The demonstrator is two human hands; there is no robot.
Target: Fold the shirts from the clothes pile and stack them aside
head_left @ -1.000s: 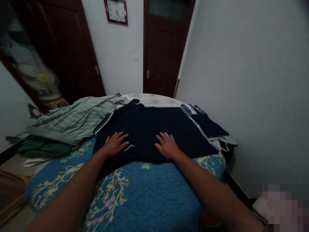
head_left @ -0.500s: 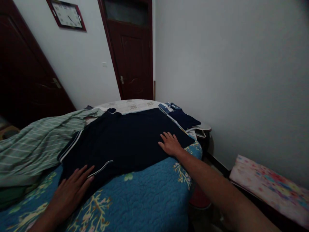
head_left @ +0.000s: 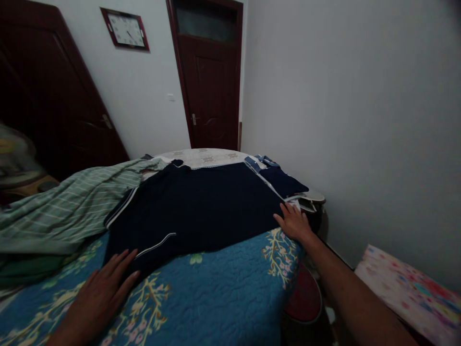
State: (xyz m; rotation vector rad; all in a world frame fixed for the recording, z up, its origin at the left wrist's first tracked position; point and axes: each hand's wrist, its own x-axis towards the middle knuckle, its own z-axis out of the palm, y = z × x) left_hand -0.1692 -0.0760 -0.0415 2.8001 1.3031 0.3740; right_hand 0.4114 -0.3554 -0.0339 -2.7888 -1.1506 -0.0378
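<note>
A dark navy shirt (head_left: 201,202) with white-striped trim lies spread flat over a blue floral quilt (head_left: 216,288). At the shirt's near left corner rests my left hand (head_left: 104,288), fingers stretched out and partly on the fabric. My right hand (head_left: 293,221) lies at the shirt's right-hand end with its fingers spread, touching the edge of the cloth. Neither hand grips anything that I can see. To the left, a green striped cloth (head_left: 79,197) lies bunched against the shirt's side.
Folded dark blue clothing (head_left: 283,180) sits beyond the shirt's right end. A red round stool (head_left: 306,295) stands below the quilt's right edge. Farther right is a pink floral-covered surface (head_left: 406,288). Behind are a white wall, a clock (head_left: 126,30) and dark red doors (head_left: 212,91).
My right hand has slid right along the shirt to its end, and the cloth there lies flatter. My left hand stays near the same corner. The view has turned slightly left.
</note>
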